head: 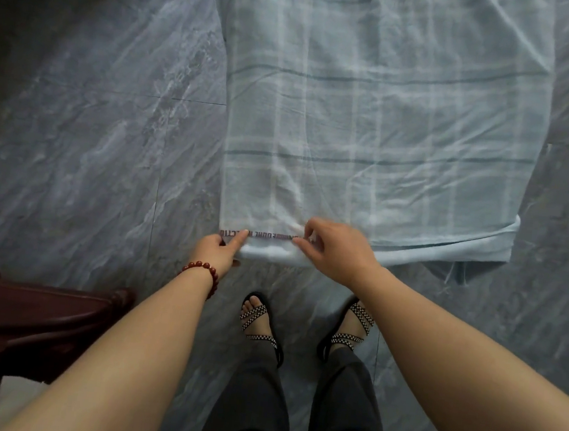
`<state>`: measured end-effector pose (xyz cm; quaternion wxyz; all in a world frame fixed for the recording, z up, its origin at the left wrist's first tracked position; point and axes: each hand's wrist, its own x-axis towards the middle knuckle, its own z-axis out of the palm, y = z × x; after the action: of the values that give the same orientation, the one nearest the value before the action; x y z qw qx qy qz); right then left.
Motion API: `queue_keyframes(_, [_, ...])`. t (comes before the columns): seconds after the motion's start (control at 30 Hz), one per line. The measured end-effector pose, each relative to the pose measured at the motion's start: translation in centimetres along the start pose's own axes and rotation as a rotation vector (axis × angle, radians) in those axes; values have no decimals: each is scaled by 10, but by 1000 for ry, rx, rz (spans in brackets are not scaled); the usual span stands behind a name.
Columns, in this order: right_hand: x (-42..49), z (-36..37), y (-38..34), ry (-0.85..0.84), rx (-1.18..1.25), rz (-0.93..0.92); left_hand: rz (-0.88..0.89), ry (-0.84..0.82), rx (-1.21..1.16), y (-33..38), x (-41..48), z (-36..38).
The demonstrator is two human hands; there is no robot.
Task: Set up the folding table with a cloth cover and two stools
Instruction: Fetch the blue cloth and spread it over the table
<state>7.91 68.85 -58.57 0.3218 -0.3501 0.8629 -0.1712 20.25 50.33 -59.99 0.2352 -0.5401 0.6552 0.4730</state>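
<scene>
Left hand (pixel 220 249) and right hand (pixel 336 251) pinch the checked cloth (pixel 387 121) at its hem, lower centre; better to widen that grip and lift evenly.

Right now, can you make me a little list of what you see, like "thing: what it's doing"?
cloth: light blue, checked, spread flat, apparently on the floor, in layers at the near edge
left hand: pinches the near edge by the printed letters
right hand: pinches the same edge, further right
floor: grey marbled tiles
bracelet: red beads, on the left wrist
sandals: checked straps, just behind the cloth
wooden furniture: dark red, lower left, apart from the cloth
</scene>
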Motion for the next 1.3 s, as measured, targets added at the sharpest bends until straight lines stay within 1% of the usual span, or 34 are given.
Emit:
queue_keyframes(0.1, [-3,-12,16,25,-83,44,-37,29,-109,2,-5,3])
queue_keyframes(0.2, [-4,-16,26,-47,-124,16,-24,35,-177,-2,-11,6])
queue_keyframes(0.3, [-5,-13,19,-57,-108,-14,1,81,-156,-2,-12,4])
queue_keyframes(0.37, [-4,-10,12,-60,-62,-12,19,144,-101,-3,-12,0])
queue_keyframes(0.5, [-3,-13,11,-73,-36,-38,-7,259,54,2,-14,0])
queue_keyframes(0.57, [-4,-21,18,-61,-13,-24,-2,390,157,14,-19,4])
queue_keyframes(0.63, [-8,-26,27,-6,24,17,63,509,275,28,-25,8])
queue_keyframes(0.67, [-10,-29,33,43,36,44,142,519,348,37,-28,13])
queue_keyframes(0.73, [-15,-34,46,172,28,96,314,445,546,58,-31,28])
queue_keyframes(0.83, [-21,-48,69,302,-10,246,536,238,820,98,-33,64])
queue_keyframes(0.93, [-29,-58,94,305,-46,369,645,64,942,133,-34,103])
queue_keyframes(1.0, [-35,-61,108,295,-55,371,676,-7,991,151,-37,129])
queue_keyframes(1.1, [-43,-65,121,283,-55,349,687,-82,1045,169,-43,163])
queue_keyframes(1.17, [-48,-69,131,275,-72,363,697,-91,1041,174,-47,179])
queue_keyframes(1.23, [-56,-72,142,290,-105,394,759,-77,1075,178,-50,189])
queue_keyframes(1.3, [-66,-74,156,315,-124,443,878,-77,1132,183,-54,200])
